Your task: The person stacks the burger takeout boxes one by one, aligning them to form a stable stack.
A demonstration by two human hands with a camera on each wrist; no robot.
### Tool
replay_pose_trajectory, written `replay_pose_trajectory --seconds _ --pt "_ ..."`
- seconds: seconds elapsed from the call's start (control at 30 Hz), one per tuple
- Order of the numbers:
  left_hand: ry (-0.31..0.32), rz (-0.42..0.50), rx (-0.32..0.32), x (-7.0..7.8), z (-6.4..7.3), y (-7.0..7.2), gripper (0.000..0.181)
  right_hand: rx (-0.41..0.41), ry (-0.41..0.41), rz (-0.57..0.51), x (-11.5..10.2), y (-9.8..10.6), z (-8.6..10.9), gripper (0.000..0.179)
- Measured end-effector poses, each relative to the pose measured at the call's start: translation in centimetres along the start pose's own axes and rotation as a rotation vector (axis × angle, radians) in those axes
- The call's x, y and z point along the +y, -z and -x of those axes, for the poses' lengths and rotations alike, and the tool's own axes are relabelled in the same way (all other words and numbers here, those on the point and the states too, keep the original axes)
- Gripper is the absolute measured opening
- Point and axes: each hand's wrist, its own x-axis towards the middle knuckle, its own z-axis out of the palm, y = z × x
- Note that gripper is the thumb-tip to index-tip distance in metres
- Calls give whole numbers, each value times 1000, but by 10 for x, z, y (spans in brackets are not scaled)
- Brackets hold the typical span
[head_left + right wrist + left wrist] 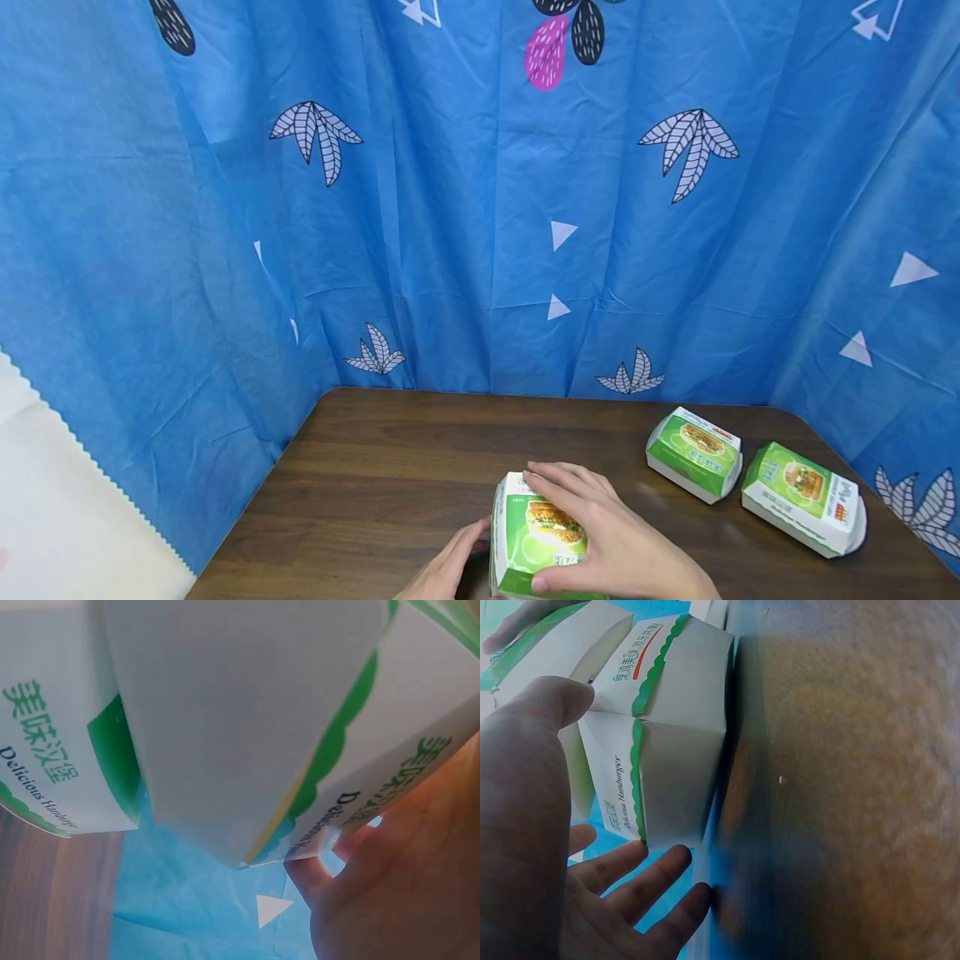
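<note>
Near the front edge of the table, my right hand (607, 533) grips a green and white hamburger box (536, 550) from above, thumb on its near side and fingers over its far side. In the left wrist view, a second hamburger box (667, 765) stands on the table below the gripped one. A narrow wedge shows between them in the right wrist view, so the upper box looks tilted. Beside the left of the boxes is my left hand (450, 567), its fingers spread and fairly straight. Its thumb touches the lower box near the top. From the head, the lower box is mostly hidden.
Two more hamburger boxes lie at the table's right: one (696, 454) farther back, the other (804, 498) near the right edge. The brown wooden table (390, 467) ends at a blue patterned curtain (450, 250) behind and on both sides.
</note>
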Motion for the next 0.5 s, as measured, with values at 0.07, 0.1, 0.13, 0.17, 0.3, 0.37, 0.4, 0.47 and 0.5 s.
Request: replay_pose_trajectory --seconds 0.07,0.1,0.13,0.17,0.3,0.37,0.4,0.47,0.5 --pt "-4 -8 5 0 0 0 72 -2 -5 -10 0 0 0 92" --pt "-11 -12 8 0 0 -1 72 -2 -13 -12 0 0 -1 92" --pt "-17 -10 9 0 0 -1 71 2 -18 -14 -1 0 -1 91" --pt "-20 -8 8 0 0 -1 71 5 -9 -13 -1 0 -2 92" --pt "-39 -19 13 -1 0 -1 71 7 0 -20 0 1 -3 90" --pt "-43 -36 23 -1 0 -1 71 7 7 -24 0 2 -3 89" --pt "-50 -48 32 -1 0 -1 72 8 2 -29 1 2 -3 89" --pt "-63 -82 56 -1 1 -1 72 23 -5 -38 1 4 -3 88" --pt "-72 -99 67 -2 1 -2 73 32 -12 -44 1 4 -3 88"
